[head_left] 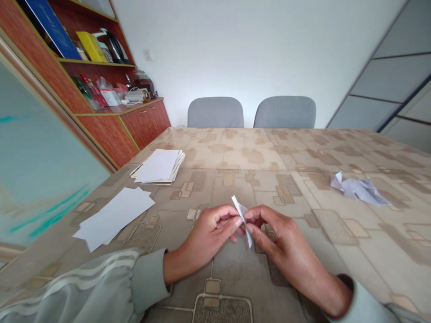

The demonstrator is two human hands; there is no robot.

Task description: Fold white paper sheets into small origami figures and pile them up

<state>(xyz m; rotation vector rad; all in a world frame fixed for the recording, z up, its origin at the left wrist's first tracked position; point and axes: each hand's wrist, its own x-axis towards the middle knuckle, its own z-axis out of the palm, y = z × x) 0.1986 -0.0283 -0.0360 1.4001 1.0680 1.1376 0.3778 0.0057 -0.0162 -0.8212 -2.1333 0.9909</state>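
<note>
A small piece of folded white paper point(238, 207) is held above the patterned tabletop, tilted, with its narrow edge toward me. My left hand point(215, 226) pinches it from the left between thumb and fingers. From the right, my right hand point(281, 233) grips the same paper with thumb and forefinger. The fingertips of both hands almost meet at the paper's middle and hide part of it. To the left lie a few loose white sheets point(116, 213), overlapping. Behind them is a stack of paper point(158, 166) with a white sheet on top.
Crumpled or folded white paper point(358, 187) lies on the right of the table point(229, 148). Two grey chairs point(215, 112) stand at the far edge. A wooden cabinet point(144, 123) with bottles and a kettle point(116, 47) is at the back left.
</note>
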